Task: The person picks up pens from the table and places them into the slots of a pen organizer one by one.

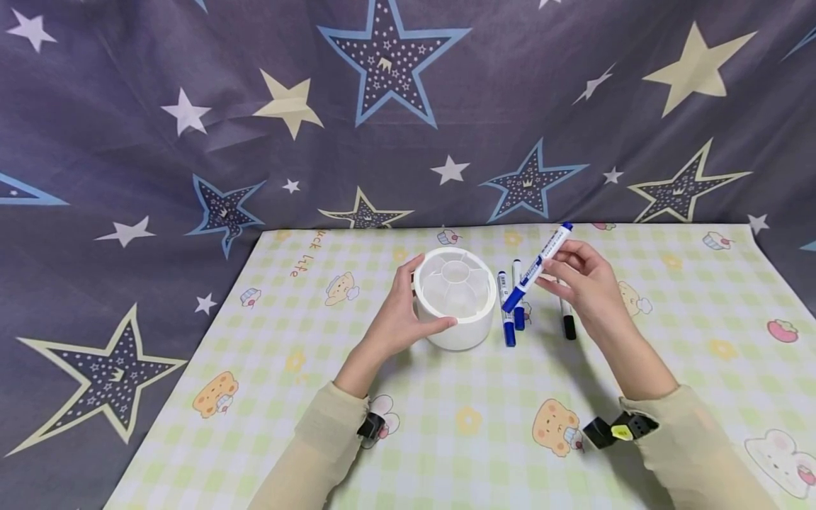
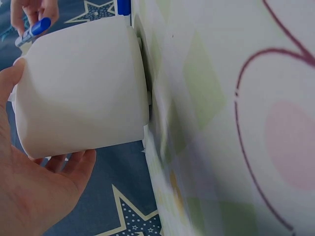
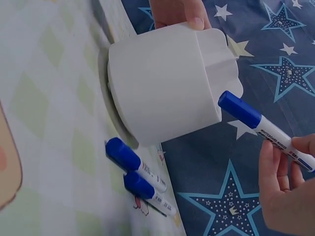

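A round white pen organizer (image 1: 457, 333) with clear inner dividers stands on the table. My left hand (image 1: 401, 312) grips its left side, thumb at the front rim and fingers round the back. Just right of the organizer, my right hand (image 1: 589, 283) pinches a blue-capped whiteboard marker (image 1: 538, 265) in the air, tilted with its cap down toward the left. In the right wrist view the cap of this marker (image 3: 241, 109) is close to the organizer's rim. Two more blue markers (image 1: 508, 319) (image 1: 519, 304) lie side by side on the table beside the organizer.
A black-capped marker (image 1: 569, 326) lies below my right hand, partly hidden by it. The table wears a green checked cloth (image 1: 433, 453) with cartoon prints. Behind its far edge hangs a dark star-patterned curtain (image 1: 242, 57).
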`<state>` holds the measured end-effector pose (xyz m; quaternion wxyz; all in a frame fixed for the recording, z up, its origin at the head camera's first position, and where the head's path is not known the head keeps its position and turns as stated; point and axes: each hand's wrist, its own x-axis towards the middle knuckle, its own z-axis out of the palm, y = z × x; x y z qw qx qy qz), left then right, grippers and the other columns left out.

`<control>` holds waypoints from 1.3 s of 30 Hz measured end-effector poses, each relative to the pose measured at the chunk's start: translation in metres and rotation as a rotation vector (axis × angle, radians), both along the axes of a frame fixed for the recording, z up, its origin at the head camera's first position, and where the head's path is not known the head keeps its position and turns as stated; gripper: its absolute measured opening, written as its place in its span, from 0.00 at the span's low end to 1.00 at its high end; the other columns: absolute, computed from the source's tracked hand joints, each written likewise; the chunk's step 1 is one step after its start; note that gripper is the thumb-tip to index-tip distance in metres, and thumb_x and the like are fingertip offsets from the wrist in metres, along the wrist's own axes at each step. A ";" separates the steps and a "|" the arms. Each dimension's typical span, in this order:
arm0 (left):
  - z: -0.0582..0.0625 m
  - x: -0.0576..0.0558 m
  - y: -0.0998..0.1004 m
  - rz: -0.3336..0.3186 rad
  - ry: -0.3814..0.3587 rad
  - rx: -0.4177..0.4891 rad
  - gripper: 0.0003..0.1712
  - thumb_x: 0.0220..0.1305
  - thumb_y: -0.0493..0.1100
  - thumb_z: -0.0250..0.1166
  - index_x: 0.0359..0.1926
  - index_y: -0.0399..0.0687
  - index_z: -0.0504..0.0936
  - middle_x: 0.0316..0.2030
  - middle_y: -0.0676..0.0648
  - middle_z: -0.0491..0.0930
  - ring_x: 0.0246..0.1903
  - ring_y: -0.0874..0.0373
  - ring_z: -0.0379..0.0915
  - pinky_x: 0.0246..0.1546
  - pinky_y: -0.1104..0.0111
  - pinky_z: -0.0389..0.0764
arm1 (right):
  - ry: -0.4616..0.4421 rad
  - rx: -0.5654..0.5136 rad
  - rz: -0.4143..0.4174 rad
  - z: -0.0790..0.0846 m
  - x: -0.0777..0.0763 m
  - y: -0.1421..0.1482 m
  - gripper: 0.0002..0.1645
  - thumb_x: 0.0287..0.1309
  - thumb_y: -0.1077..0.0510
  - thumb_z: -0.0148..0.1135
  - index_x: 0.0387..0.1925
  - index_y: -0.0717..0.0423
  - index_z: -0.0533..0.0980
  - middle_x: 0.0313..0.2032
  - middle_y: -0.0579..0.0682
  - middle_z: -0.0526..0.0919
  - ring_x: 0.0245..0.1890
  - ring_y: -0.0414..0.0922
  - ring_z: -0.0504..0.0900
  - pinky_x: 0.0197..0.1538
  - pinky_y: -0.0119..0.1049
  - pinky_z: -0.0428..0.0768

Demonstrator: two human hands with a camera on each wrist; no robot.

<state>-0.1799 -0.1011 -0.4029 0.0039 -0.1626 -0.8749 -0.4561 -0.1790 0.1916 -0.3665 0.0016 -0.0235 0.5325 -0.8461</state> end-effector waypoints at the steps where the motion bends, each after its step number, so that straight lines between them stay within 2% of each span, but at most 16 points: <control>1: 0.000 0.000 0.000 0.000 -0.001 0.001 0.65 0.47 0.50 0.80 0.77 0.55 0.47 0.74 0.45 0.55 0.67 0.48 0.65 0.67 0.51 0.70 | 0.004 -0.004 -0.005 0.000 0.000 -0.001 0.13 0.63 0.73 0.58 0.43 0.55 0.73 0.34 0.45 0.80 0.35 0.37 0.83 0.44 0.34 0.86; 9: 0.001 0.000 0.000 -0.002 -0.006 0.005 0.65 0.47 0.50 0.81 0.77 0.55 0.47 0.74 0.45 0.55 0.67 0.48 0.65 0.67 0.51 0.70 | 0.015 -0.027 -0.038 0.000 0.000 -0.007 0.13 0.63 0.71 0.60 0.44 0.55 0.73 0.35 0.45 0.80 0.35 0.37 0.83 0.44 0.34 0.87; 17: 0.001 0.000 0.000 -0.006 -0.012 0.015 0.65 0.47 0.51 0.80 0.77 0.55 0.47 0.74 0.45 0.54 0.69 0.48 0.64 0.67 0.51 0.70 | 0.020 -0.080 -0.046 -0.001 -0.001 -0.014 0.13 0.62 0.74 0.58 0.42 0.56 0.72 0.33 0.46 0.81 0.36 0.38 0.83 0.45 0.36 0.87; 28: 0.001 0.000 0.000 -0.005 -0.017 0.021 0.65 0.47 0.50 0.81 0.77 0.54 0.47 0.74 0.45 0.54 0.68 0.48 0.64 0.67 0.52 0.70 | 0.029 -0.016 -0.043 -0.005 0.003 -0.022 0.12 0.64 0.72 0.58 0.43 0.55 0.71 0.35 0.45 0.80 0.37 0.38 0.84 0.46 0.35 0.86; 39: 0.000 0.001 0.000 -0.002 -0.013 0.029 0.65 0.46 0.50 0.81 0.77 0.53 0.47 0.74 0.44 0.55 0.68 0.48 0.65 0.67 0.52 0.70 | 0.039 0.029 -0.003 -0.008 0.005 -0.027 0.12 0.63 0.73 0.58 0.41 0.54 0.71 0.36 0.44 0.80 0.38 0.38 0.83 0.48 0.37 0.86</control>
